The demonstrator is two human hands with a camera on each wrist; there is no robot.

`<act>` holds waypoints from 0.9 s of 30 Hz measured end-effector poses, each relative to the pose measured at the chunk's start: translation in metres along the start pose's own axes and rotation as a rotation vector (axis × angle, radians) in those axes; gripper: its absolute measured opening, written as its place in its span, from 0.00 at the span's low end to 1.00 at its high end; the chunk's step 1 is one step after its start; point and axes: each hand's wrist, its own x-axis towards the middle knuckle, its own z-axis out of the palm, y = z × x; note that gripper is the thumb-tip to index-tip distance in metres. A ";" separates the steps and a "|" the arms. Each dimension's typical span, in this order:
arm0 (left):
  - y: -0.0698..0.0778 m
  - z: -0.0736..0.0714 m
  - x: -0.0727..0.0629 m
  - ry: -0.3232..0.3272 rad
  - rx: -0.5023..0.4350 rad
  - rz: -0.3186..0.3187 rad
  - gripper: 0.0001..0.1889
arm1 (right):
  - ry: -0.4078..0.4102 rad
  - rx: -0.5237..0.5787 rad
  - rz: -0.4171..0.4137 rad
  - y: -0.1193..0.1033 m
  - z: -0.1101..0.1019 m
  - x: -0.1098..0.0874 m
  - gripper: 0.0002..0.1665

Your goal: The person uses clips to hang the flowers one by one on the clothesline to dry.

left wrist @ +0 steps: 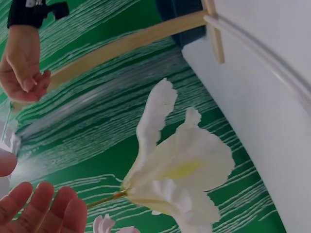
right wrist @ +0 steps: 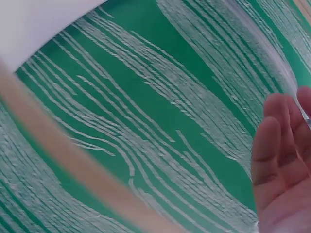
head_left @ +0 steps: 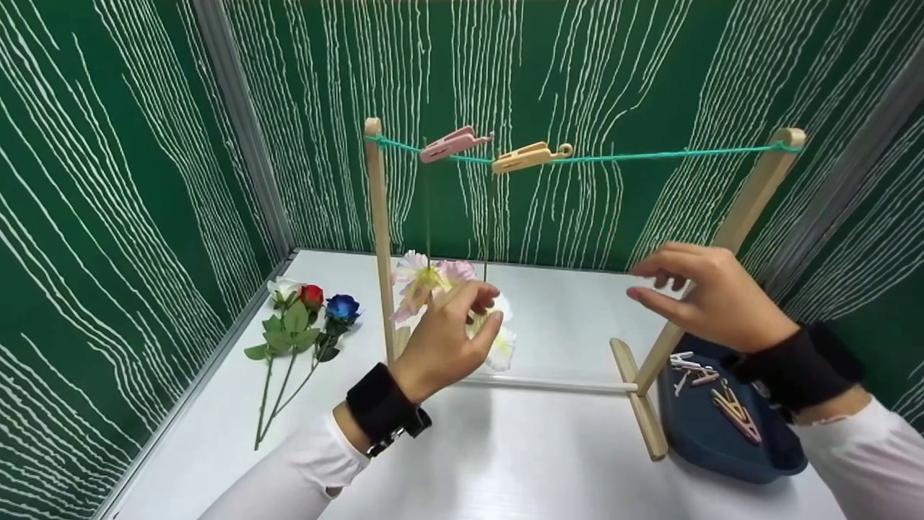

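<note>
A pink clothespin (head_left: pixel 449 144) and a yellow clothespin (head_left: pixel 530 157) sit on the green cord (head_left: pixel 650 155). Below them, pink artificial flowers (head_left: pixel 415 278) and a white artificial flower (left wrist: pixel 184 167) hang head down by thin stems. My left hand (head_left: pixel 451 336) is in front of the blooms and partly hides them. Its thumb and relaxed fingers (left wrist: pixel 41 206) are apart, with no object seen between them. The white flower's stem passes behind those fingers in the left wrist view. Off to the right, near the right post (head_left: pixel 751 195), my right hand (head_left: pixel 711 292) hovers with loosely bent fingers and holds nothing.
On the white table (head_left: pixel 548 455), a white rose (head_left: pixel 284 289), a red rose (head_left: pixel 311 296) and a blue rose (head_left: pixel 342 308) lie at left. A dark blue tray (head_left: pixel 729 458) with several clothespins (head_left: pixel 733 412) stands at right. The wooden left post (head_left: pixel 379 238) is beside the pink flowers.
</note>
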 end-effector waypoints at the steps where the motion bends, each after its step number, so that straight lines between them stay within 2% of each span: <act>1: -0.002 0.002 -0.003 -0.013 0.012 0.009 0.10 | -0.020 -0.007 0.029 0.002 0.001 -0.007 0.14; 6: -0.009 0.011 -0.017 -0.077 0.103 0.054 0.08 | -0.142 -0.036 0.175 0.014 0.006 -0.039 0.10; 12: -0.018 0.023 -0.034 -0.139 0.164 0.087 0.08 | -0.271 0.025 0.344 0.031 0.009 -0.070 0.04; 18: -0.024 0.035 -0.050 -0.227 0.165 0.059 0.09 | -0.414 -0.014 0.496 0.055 0.012 -0.098 0.02; 24: -0.028 0.046 -0.063 -0.303 0.172 0.045 0.10 | -0.610 -0.031 0.648 0.087 0.021 -0.125 0.08; 27: -0.030 0.052 -0.069 -0.346 0.185 0.037 0.11 | -0.680 -0.034 0.688 0.100 0.028 -0.137 0.09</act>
